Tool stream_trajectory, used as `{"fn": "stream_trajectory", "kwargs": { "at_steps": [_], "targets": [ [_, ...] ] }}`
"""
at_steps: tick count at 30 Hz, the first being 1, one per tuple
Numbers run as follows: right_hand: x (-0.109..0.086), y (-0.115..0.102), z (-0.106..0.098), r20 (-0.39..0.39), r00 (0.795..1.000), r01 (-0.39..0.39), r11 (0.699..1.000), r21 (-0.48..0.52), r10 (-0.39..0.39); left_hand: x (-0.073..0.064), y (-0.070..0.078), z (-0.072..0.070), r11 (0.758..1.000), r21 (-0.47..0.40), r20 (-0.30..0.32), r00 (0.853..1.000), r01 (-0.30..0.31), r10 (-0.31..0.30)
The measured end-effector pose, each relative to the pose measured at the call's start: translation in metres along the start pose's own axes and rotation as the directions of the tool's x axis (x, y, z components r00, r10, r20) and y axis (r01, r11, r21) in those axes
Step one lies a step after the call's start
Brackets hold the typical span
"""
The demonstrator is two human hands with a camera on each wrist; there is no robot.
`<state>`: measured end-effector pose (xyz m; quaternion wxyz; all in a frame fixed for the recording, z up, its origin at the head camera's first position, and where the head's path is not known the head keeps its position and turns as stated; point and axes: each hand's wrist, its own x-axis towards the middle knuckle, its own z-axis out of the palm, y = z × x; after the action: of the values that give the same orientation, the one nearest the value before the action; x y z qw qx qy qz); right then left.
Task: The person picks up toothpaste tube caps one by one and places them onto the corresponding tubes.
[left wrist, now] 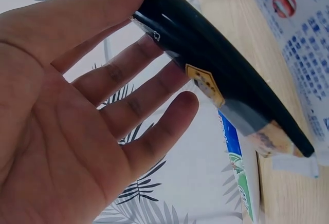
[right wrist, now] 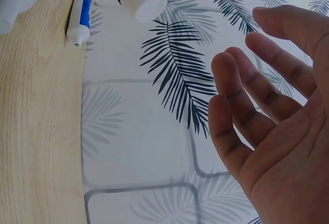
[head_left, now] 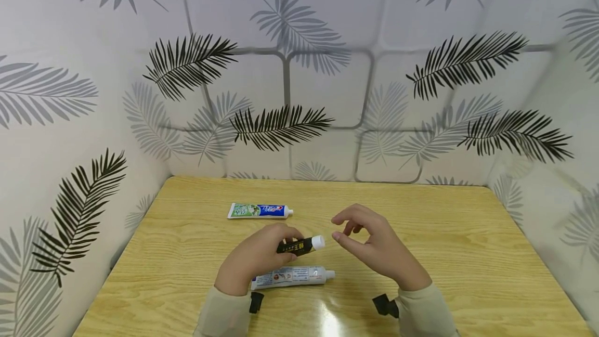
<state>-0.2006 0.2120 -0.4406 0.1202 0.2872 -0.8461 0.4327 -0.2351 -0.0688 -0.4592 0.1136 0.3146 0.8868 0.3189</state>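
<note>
A black toothpaste tube [head_left: 296, 246] with a white cap [head_left: 318, 242] is pinched between the thumb and fingers of my left hand [head_left: 263, 251], held above the table. In the left wrist view the dark tube [left wrist: 205, 54] slants down to the right, away from the thumb. My right hand [head_left: 374, 243] hovers just right of the cap, fingers bent and apart, holding nothing. Below the black tube lies a white toothpaste tube [head_left: 295, 277], partly hidden by the left hand and wrist. Farther back lies a green and blue toothpaste tube [head_left: 259, 211], its cap pointing right.
The wooden table [head_left: 449, 233] ends at a back wall [head_left: 323, 155] covered in leaf-patterned cloth, which also rises at both sides. Dark straps [head_left: 386, 306] sit by both wrists.
</note>
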Motion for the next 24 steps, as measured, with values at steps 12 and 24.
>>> {"fn": "stream_trajectory", "kwargs": {
  "at_steps": [12,24],
  "targets": [
    [0.0,0.0007,-0.001,0.002,1.0,0.001,1.0,-0.008,-0.001,0.0001,-0.0031,0.0037,0.999,0.03,-0.01,0.999,0.045,-0.045],
    [-0.0005,0.0006,-0.0035,0.017,1.0,-0.02,1.0,-0.002,0.02,0.0006,-0.0036,0.0066,0.995,0.058,-0.005,0.997,0.081,-0.08]
  ]
}}
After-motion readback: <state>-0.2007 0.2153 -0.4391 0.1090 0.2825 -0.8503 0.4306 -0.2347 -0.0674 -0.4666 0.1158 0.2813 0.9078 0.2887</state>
